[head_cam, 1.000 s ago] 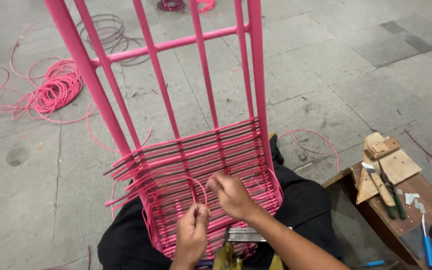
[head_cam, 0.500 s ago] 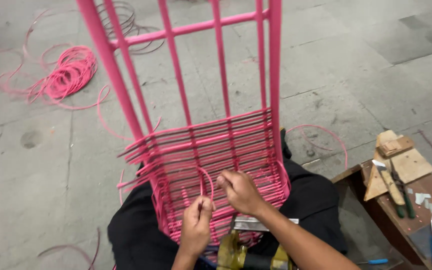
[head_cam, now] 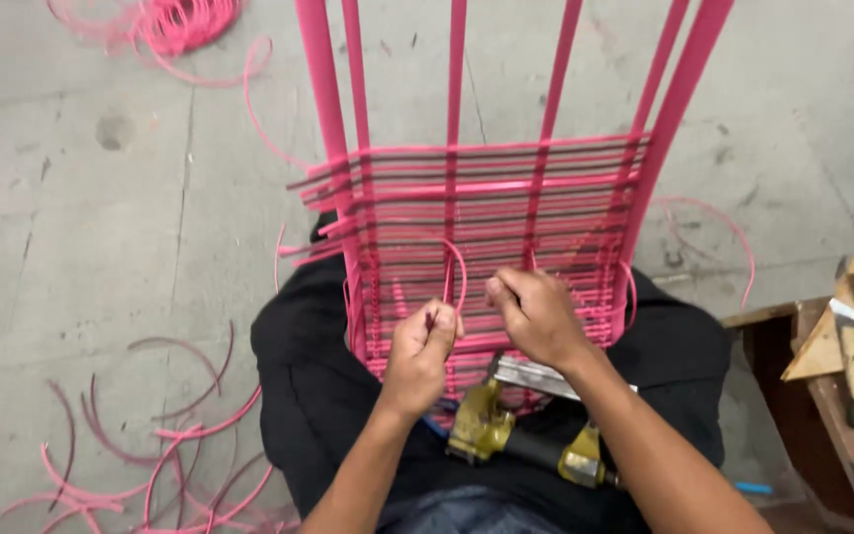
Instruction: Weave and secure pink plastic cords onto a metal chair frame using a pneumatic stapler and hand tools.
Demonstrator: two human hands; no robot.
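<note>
Between left hand (head_cam: pixel 420 348) and right hand (head_cam: pixel 536 314) loops pink cord (head_cam: pixel 459 269).

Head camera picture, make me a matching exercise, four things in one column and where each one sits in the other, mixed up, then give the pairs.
Things:
1. pink coil
2. yellow tool
3. wooden bench
4. cut pink strips

Places:
A. floor, lower left
B. right edge
C. floor, top left
D. on the lap, under the right hand

Pairs: 1-C, 2-D, 3-B, 4-A
</note>
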